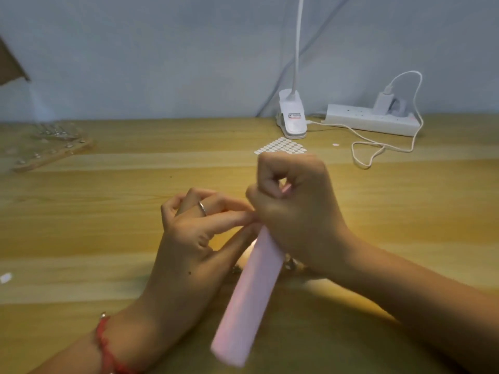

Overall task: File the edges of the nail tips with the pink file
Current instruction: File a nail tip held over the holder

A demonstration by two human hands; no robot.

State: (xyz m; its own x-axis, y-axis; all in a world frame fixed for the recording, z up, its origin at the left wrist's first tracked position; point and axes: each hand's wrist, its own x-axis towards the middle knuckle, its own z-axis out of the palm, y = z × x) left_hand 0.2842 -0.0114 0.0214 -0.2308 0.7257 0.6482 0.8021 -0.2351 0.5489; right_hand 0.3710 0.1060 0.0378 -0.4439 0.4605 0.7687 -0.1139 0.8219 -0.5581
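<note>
In the head view, the right hand is curled into a fist around the upper part of the long pink block-shaped nail file. A short pink end shows above the knuckles, and most of the file slants down and to the near left, with its far end off the pale wooden counter. That full-fist grip probably serves to keep the file stiff and steady while an edge is rubbed along it.

The left hand, which wears a thin silver ring and has a red cord bracelet at the wrist, reaches in from the left. Its forefinger and thumb come together at their tips, touching the file's left side just below the right fist, as if pinching a small nail tip against the grit. The nail tip itself cannot be made out there, so I cannot tell whether this hand holds anything. The other fingers are bent up and away, which likely keeps them off the file.

The work is held above the counter at near centre. Behind it lies a sheet of white oval stickers, and a blurred wooden board sits at the far left. A white clip lamp and a white power strip stand far right, well apart from both hands.
</note>
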